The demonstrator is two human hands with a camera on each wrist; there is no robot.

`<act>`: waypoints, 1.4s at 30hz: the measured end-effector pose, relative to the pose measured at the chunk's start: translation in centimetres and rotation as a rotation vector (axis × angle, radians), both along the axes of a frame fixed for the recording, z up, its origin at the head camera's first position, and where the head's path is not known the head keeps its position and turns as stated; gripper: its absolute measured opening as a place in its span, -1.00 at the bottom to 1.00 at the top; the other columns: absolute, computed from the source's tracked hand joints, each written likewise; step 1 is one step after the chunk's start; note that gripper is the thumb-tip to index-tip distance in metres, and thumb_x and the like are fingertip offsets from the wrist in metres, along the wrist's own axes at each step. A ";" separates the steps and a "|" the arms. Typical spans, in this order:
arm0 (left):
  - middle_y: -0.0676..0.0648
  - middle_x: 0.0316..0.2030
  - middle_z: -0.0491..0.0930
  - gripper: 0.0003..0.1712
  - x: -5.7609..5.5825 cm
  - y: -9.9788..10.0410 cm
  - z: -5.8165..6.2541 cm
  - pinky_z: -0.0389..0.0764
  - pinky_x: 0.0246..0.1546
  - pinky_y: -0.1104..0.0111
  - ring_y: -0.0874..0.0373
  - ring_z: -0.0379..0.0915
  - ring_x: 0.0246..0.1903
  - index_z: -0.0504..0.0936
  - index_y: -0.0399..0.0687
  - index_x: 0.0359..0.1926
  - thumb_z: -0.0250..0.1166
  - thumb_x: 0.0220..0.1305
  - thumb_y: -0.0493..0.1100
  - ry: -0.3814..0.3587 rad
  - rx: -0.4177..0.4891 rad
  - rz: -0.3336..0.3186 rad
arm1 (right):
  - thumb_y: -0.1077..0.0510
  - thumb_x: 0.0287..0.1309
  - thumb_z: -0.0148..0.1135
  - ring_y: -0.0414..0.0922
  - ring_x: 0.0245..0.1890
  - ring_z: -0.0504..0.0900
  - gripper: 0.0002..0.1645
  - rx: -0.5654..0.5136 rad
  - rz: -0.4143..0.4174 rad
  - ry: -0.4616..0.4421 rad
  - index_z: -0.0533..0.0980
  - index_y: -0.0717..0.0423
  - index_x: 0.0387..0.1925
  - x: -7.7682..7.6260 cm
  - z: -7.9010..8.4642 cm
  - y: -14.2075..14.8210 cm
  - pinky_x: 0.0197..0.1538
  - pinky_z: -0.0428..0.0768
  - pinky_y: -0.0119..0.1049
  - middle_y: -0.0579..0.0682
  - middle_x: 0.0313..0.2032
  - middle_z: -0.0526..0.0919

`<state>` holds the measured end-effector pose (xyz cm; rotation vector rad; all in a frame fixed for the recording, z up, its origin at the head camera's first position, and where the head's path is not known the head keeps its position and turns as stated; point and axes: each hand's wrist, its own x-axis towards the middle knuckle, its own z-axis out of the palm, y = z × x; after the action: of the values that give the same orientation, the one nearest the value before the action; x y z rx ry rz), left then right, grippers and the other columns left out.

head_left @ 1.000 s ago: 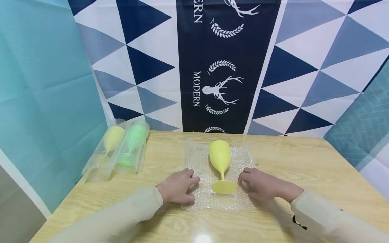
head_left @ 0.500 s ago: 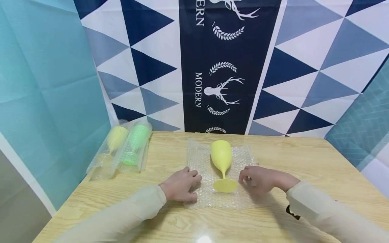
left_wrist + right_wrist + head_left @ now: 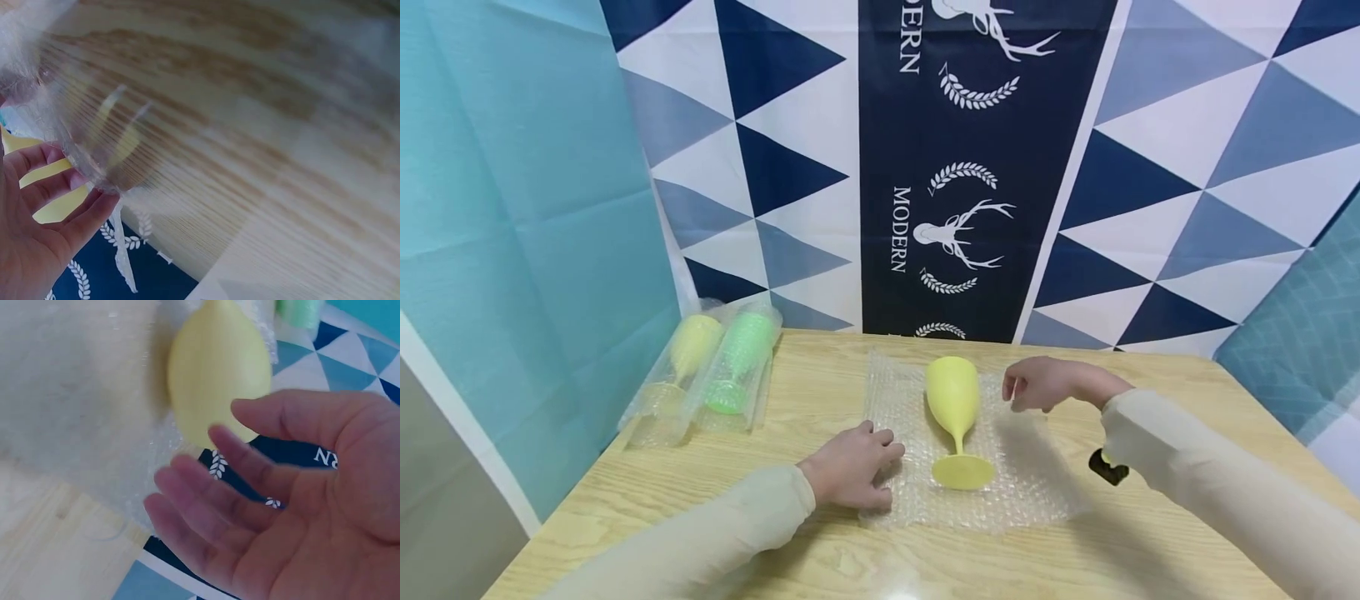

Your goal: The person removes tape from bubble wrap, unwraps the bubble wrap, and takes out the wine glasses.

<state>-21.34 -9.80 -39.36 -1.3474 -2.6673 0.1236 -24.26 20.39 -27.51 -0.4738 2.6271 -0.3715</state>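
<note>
A yellow goblet [image 3: 953,398] lies on its side on a sheet of clear bubble wrap [image 3: 1022,492], its bowl toward the back and its round foot toward me. My left hand [image 3: 853,467] rests at the wrap's left edge, beside the goblet's stem. In the left wrist view its fingers [image 3: 56,190] are spread and touch the edge of the film. My right hand [image 3: 1041,383] is raised over the wrap's back right corner, to the right of the bowl. The right wrist view shows its palm [image 3: 294,506], with loosely bent fingers and nothing held.
Two bubble-wrapped goblets, one yellow [image 3: 696,342] and one green [image 3: 745,342], lie side by side at the back left of the wooden table [image 3: 820,392]. A patterned cloth [image 3: 797,167] hangs along the back, and a teal cloth [image 3: 550,208] on the left.
My right hand has risen from the wrap's right side and moved toward its back right corner. The left hand stays at the left edge, and the goblet lies as before.
</note>
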 end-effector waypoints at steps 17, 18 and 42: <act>0.17 -0.42 0.37 -0.60 0.0 -0.1 0.3 0.21 -0.46 0.53 0.28 0.19 -0.45 0.48 0.15 -0.24 0.30 -0.04 0.21 -0.024 0.015 0.023 | -0.11 0.24 0.14 0.27 0.15 0.49 -0.24 -0.075 -0.371 -0.145 0.27 0.42 0.21 -3.8 -0.4 -3.7 -0.01 0.66 -0.13 0.42 0.22 0.37; 0.17 -0.43 0.36 -0.61 0.0 -0.1 0.4 0.20 -0.47 0.53 0.28 0.18 -0.46 0.48 0.15 -0.25 0.31 -0.04 0.21 -0.030 0.018 0.022 | -0.12 0.24 0.14 0.28 0.17 0.48 -0.21 -0.088 -0.386 -0.153 0.25 0.42 0.23 -4.1 -0.4 -3.9 0.02 0.66 -0.12 0.44 0.23 0.35; 0.17 -0.41 0.40 -0.59 -0.1 -0.4 0.6 0.21 -0.46 0.55 0.29 0.21 -0.45 0.46 0.17 -0.27 0.30 -0.06 0.25 -0.010 -0.009 0.007 | -0.29 0.14 0.21 0.09 -0.03 0.59 -0.02 -0.208 -0.577 -0.253 0.22 0.37 0.29 -6.9 -1.9 -7.1 0.13 0.61 -0.07 0.34 0.18 0.43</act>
<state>-21.44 -10.18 -38.80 -1.3458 -2.6830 0.1302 -31.16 13.30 -29.37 0.2726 2.4397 -0.8299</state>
